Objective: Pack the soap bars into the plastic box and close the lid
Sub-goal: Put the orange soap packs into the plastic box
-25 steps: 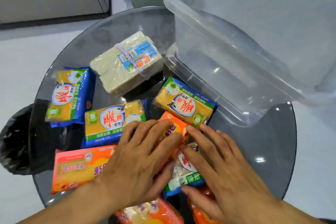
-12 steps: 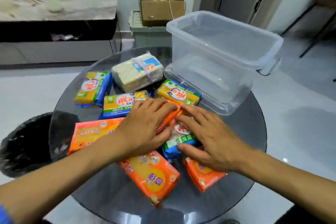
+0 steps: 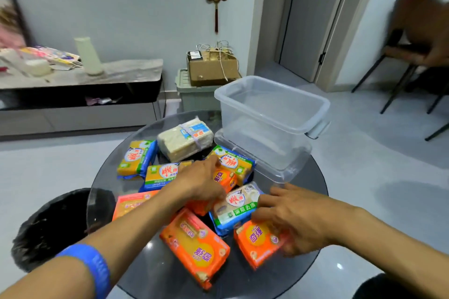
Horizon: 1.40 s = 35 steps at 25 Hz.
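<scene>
A clear plastic box (image 3: 272, 114) stands open and empty at the back right of the round glass table (image 3: 303, 201), resting on its lid (image 3: 279, 172). Several wrapped soap bars lie in front of it: yellow-blue packs (image 3: 136, 158), a pale bundle (image 3: 184, 138), a blue-white pack (image 3: 233, 206) and orange packs (image 3: 194, 245). My left hand (image 3: 201, 179) is curled over the middle orange bar (image 3: 223, 179). My right hand (image 3: 291, 216) lies over the right end of the lower-right orange bar (image 3: 257, 243), lower fingers wrapped on its edge, thumb touching the blue-white pack.
A black lined bin (image 3: 48, 226) stands at the table's left edge. Behind are a low cabinet (image 3: 80, 99) and a cardboard box on a green crate (image 3: 211, 65). A chair (image 3: 408, 56) stands at the far right. The table's front edge is close to the orange packs.
The view has lifted and pulled back. My left hand went from lying flat to curling over the middle orange bar. My right hand slid right and down onto the lower-right orange bar.
</scene>
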Each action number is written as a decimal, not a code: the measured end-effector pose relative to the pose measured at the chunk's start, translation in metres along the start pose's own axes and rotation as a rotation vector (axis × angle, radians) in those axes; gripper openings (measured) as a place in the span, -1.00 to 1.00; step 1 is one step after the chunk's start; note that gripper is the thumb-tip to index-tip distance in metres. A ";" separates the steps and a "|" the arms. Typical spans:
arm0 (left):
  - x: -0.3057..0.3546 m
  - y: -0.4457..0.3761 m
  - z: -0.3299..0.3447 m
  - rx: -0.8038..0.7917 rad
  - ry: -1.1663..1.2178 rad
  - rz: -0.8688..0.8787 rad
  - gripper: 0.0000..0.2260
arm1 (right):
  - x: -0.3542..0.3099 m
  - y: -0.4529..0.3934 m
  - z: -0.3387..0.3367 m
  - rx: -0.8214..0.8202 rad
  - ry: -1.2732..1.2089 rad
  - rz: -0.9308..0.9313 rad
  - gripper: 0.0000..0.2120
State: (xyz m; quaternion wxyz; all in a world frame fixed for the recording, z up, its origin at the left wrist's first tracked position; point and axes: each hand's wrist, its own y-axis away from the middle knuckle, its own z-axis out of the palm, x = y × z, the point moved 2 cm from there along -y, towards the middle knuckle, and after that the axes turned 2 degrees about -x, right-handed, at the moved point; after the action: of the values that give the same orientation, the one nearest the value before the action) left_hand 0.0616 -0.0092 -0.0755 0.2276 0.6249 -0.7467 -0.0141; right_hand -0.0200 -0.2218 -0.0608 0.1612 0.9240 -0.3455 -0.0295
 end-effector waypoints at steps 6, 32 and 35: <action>0.007 0.025 -0.023 0.200 0.223 0.097 -0.33 | -0.004 -0.001 0.001 0.034 -0.014 0.027 -0.41; 0.152 -0.225 -0.068 -0.510 0.064 -0.019 -0.35 | 0.272 -0.118 -0.035 -0.313 -0.203 0.394 -0.74; 0.153 -0.220 -0.071 -0.510 0.091 0.003 -0.41 | 0.245 -0.104 -0.056 -0.467 -0.157 0.411 -0.55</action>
State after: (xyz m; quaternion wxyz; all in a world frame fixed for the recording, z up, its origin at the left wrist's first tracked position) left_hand 0.2727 -0.1826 -0.0298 0.4114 0.5462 -0.7087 -0.1736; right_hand 0.2408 -0.2916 -0.0264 0.3444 0.7678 -0.5201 -0.1461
